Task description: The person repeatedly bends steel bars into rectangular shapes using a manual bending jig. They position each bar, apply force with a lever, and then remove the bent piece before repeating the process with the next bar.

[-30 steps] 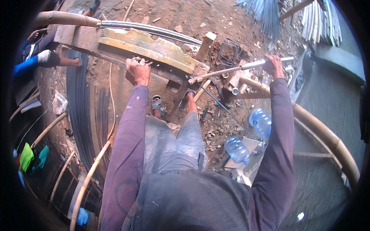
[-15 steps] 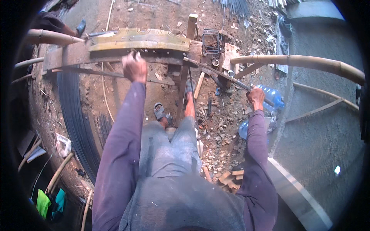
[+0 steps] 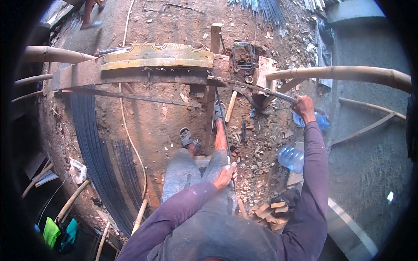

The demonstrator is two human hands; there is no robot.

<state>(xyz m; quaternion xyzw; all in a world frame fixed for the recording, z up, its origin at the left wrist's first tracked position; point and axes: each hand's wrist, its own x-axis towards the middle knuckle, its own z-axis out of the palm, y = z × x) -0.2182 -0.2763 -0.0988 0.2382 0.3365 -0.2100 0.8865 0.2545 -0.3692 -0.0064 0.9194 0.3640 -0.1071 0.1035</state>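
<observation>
My left hand (image 3: 224, 176) is down by my right thigh, its fingers closed around a thin dark steel rod (image 3: 223, 115). The rod runs from the bench toward my lap. My right hand (image 3: 303, 105) grips the outer end of a long metal bending lever (image 3: 278, 94), whose far end rests at the bench. The bench is a thick wooden plank (image 3: 78, 71) carrying a yellowish curved board (image 3: 156, 57). Several nails (image 3: 163, 68) stick out along the board's near edge.
Bamboo poles (image 3: 344, 75) flank the bench. Bundles of dark rods (image 3: 89, 139) lie at left. Clear blue plastic bottles (image 3: 291, 158) and wood offcuts (image 3: 272, 213) lie at right, near a grey concrete surface (image 3: 370, 174). A bent steel frame (image 3: 243, 55) lies beyond. Another person's leg (image 3: 89, 15) shows far left.
My left hand has come from the nailed board down to the rod by my thigh. My right hand has moved slightly right and away with the lever. The other person's leg has shifted.
</observation>
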